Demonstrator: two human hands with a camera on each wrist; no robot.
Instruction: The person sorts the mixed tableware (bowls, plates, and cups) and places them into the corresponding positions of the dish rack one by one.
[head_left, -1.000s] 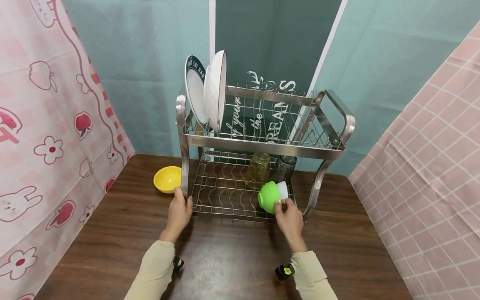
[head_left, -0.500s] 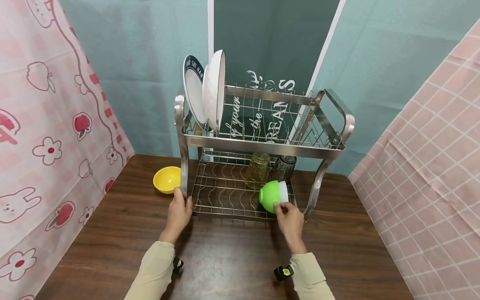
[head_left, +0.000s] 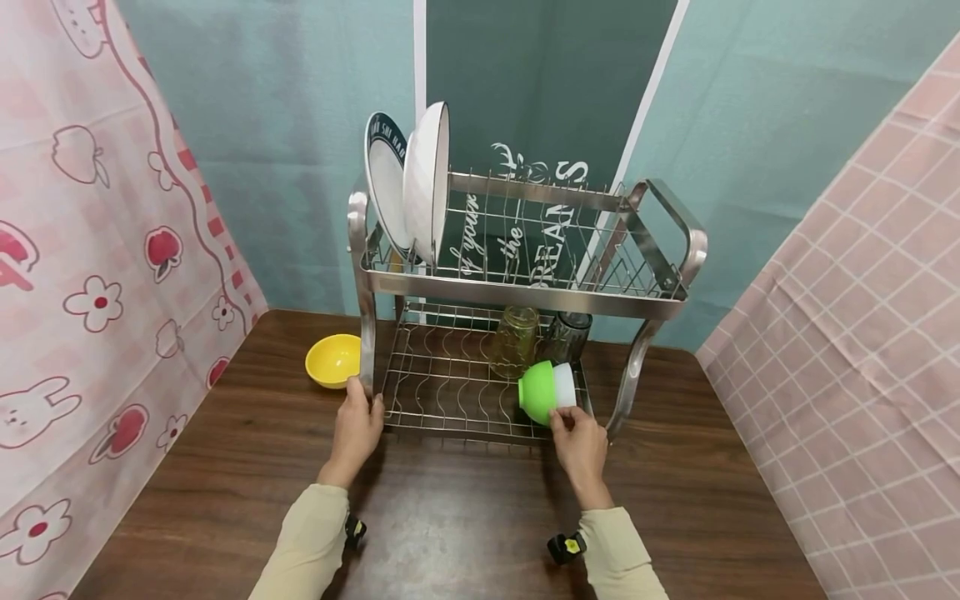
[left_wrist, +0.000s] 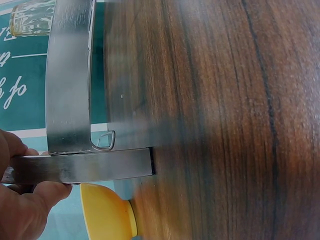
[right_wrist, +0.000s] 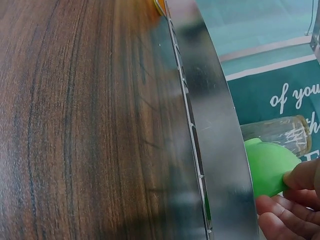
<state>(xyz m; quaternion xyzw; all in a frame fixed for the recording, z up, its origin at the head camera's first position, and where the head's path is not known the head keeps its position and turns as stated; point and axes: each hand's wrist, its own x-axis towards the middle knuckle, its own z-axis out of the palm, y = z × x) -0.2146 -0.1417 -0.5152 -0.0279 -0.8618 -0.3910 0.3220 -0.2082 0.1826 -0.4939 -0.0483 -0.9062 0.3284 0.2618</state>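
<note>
In the head view my left hand (head_left: 356,429) grips the left front leg of a two-tier metal dish rack (head_left: 517,296). The left wrist view shows the thumb and fingers on either side of that flat metal leg (left_wrist: 100,166). On the lower shelf at the right, a small green bowl (head_left: 537,393) lies on its side, base to the left. A white cup-like piece (head_left: 565,385) shows just right of it. My right hand (head_left: 581,446) pinches the green bowl's rim, its thumb on the green side in the right wrist view.
Behind the green bowl stand a yellowish glass (head_left: 515,342) and a dark glass (head_left: 567,337). A plate (head_left: 386,175) and a white bowl (head_left: 427,183) stand upright on the upper tier. A yellow bowl (head_left: 332,361) sits on the wooden table (head_left: 450,517) left of the rack.
The green bowl has turned slightly, its base now facing more squarely left. My right fingers have shifted a little down with it. The left hand has stayed on the rack leg.
</note>
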